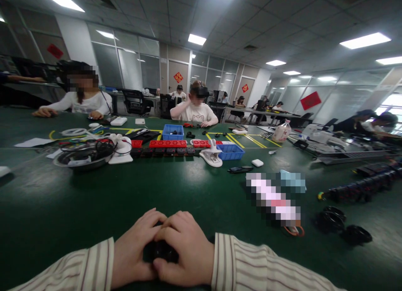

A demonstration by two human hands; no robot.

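Observation:
My left hand (133, 249) and my right hand (186, 247) rest together on the green table (94, 207) near its front edge. Both are curled around a small black object (161, 251), mostly hidden between the palms; I cannot make out what it is. The fingers of both hands are bent and pressed close over it. Striped sleeves cover both wrists.
A metal bowl of cables (83, 155), red power strips (168, 143), two blue bins (230, 151), a white clip stand (212, 156) and a white case (257, 162) lie further back. Black round parts (342, 226) sit at right. Two people sit across the table.

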